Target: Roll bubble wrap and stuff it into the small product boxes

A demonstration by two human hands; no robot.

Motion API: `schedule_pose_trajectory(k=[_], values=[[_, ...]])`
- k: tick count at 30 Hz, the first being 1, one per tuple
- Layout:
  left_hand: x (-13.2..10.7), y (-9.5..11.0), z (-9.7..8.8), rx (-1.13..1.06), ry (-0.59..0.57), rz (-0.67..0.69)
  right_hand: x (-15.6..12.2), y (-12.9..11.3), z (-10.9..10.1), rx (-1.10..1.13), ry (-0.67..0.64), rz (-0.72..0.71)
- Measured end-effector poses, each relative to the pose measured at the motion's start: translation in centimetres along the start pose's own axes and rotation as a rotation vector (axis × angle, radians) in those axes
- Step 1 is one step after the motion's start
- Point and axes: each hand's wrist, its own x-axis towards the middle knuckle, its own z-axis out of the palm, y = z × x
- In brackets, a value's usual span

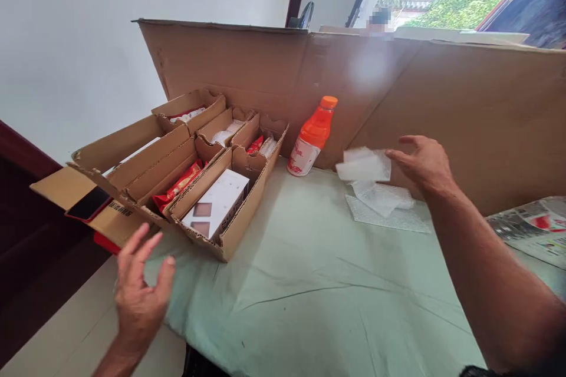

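Note:
My left hand (144, 283) is raised at the table's near left edge, thumb and fingers apart, with nothing in it. It is close to the cardboard boxes, of which the nearest (245, 232) holds a white printed carton (219, 203). My right hand (422, 165) reaches over the far side of the table, its thumb and forefinger spread. Its fingertips are beside the edge of a translucent white packing sheet (365, 168); whether they touch it I cannot tell. Under that sheet lie more packing sheets, including bubble wrap (380, 218).
An orange bottle (312, 138) with a white label stands against the tall cardboard screen (247, 65). Other box compartments hold red packets (179, 185) and white wrapped items (227, 131). A printed plastic bag (537, 224) lies at the right. A green cloth (309, 283) covers the table.

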Motion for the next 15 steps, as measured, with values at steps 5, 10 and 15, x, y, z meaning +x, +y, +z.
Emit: schedule_pose_trajectory(k=[5,10,15], values=[[13.3,3.9,0.5,0.058,-0.078,0.38,1.2,-5.5,2.7,-0.012,-0.143,-0.325],[25.7,6.4,8.5,0.239,-0.462,0.337,3.2,-19.3,9.5,-0.149,-0.616,-0.76],[32.0,5.3,16.0,0.639,-0.932,0.21,2.6,-24.1,16.6,-0.396,-0.756,-0.74]])
